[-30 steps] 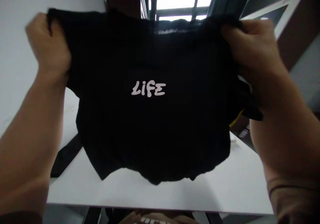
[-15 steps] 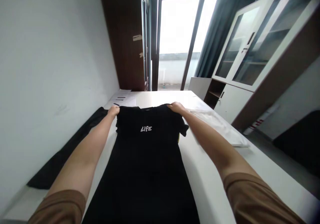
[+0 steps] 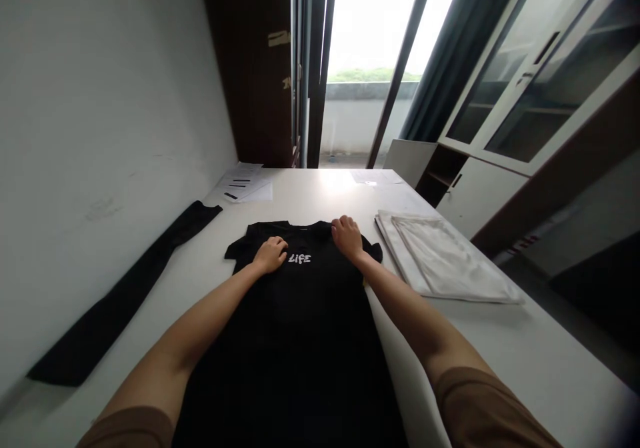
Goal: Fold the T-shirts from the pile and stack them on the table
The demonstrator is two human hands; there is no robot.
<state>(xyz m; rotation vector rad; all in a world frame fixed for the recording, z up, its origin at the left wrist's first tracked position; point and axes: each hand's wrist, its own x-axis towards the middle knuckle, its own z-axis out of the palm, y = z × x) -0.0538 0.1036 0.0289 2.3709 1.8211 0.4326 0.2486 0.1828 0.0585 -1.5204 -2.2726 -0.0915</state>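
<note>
A black T-shirt (image 3: 295, 328) with white "Life" lettering lies spread on the white table (image 3: 300, 198), its collar toward the window and its lower part running to the near edge of the picture. My left hand (image 3: 271, 255) rests on the chest, just left of the lettering, with its fingers laid out over the fabric. Beside the collar, my right hand (image 3: 347, 236) touches the shirt's right shoulder. Its fingers lie apart on the cloth, and nothing is gripped in them.
A long folded black garment (image 3: 130, 295) lies along the wall at left. Sheets of paper (image 3: 245, 185) are at the far left corner. Flat, whitish folded fabric or packaging (image 3: 445, 258) lies on the right side. Beyond the table stand a dark cabinet (image 3: 250, 68) and a glass-door cabinet (image 3: 530, 68).
Both hands have let go of the shoulders, which they held stretched. The shirt now lies flatter. My left hand has moved inward onto the chest, and my right hand slightly toward the collar.
</note>
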